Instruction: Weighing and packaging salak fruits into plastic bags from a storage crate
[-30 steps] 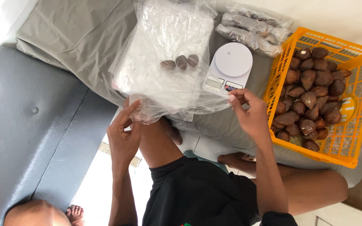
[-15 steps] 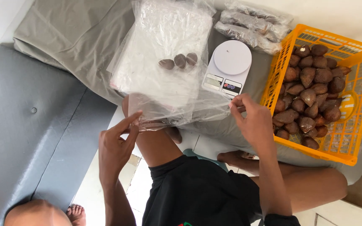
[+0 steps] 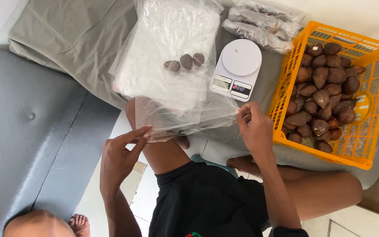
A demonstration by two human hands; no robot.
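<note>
Clear plastic bag (image 3: 185,116), just below scale (image 3: 237,69): left hand (image 3: 121,158) & right hand (image 3: 255,129) pinch opposite edges, prob. spreading its mouth; crate (image 3: 330,96) right of scale.

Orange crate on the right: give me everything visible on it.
The orange crate is a rectangular plastic basket with slotted lattice walls and a perforated floor. It sits upright, slightly angled, on the grey cloth right of the white scale. Brown scaly fruits fill its left part; the right part shows bare floor. The right hand is close to its left wall; contact unclear.
</note>
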